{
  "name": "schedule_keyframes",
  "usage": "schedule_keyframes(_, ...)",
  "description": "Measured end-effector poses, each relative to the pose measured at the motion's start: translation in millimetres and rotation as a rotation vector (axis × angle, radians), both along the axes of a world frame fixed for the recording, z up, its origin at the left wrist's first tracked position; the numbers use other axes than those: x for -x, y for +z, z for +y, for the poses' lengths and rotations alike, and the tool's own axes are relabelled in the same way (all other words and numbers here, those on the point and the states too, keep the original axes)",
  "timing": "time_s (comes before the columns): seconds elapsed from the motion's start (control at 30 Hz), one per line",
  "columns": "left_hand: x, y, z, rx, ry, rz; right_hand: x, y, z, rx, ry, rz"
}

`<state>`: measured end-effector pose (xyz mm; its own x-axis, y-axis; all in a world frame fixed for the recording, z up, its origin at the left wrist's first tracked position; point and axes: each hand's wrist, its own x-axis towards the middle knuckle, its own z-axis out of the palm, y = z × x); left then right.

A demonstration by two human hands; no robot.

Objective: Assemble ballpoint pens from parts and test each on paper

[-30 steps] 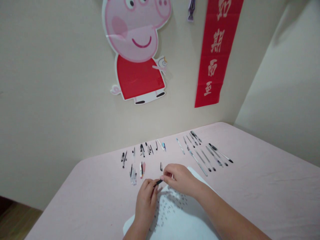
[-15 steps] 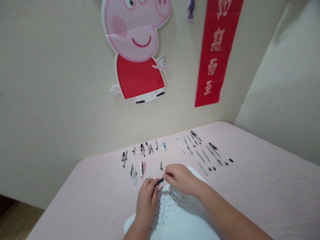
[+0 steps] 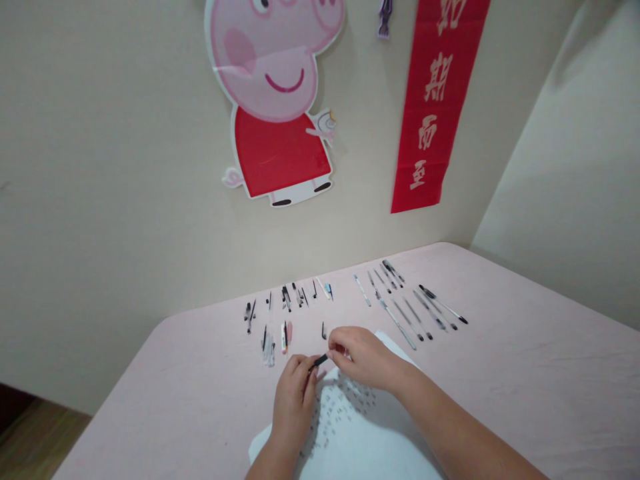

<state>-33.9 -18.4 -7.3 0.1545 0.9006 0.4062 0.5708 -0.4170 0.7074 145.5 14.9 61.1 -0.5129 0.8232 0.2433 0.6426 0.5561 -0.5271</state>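
Note:
My left hand (image 3: 296,390) is closed around a short black pen piece (image 3: 320,361), which slants up to the right. At its upper end, my right hand (image 3: 356,357) pinches with thumb and forefinger; its other fingers are curled, and what lies inside them is hidden. Whether the piece is a cap or part of a barrel I cannot make out. Both hands are above a white sheet (image 3: 370,440) covered in part with small dark marks. Just beyond the right hand lies a small dark pen part (image 3: 323,331).
Several black pen parts (image 3: 287,299) lie in groups along the back left. Clear pieces (image 3: 269,352) and a pink-and-white marker (image 3: 283,337) are nearer. Rows of pens (image 3: 407,319) lie at the right on the pink tabletop (image 3: 200,400), which meets the wall behind.
The view has shifted very slightly. Both hands keep the same hold on the black pen piece, with no clear movement.

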Motion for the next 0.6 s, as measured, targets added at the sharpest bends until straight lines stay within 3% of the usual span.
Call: schedule_keyframes(0.6,5.4,-1.2,-1.3,-0.044,0.082,0.051,3.6,-5.3,-0.6,-0.046,0.005,-0.045)
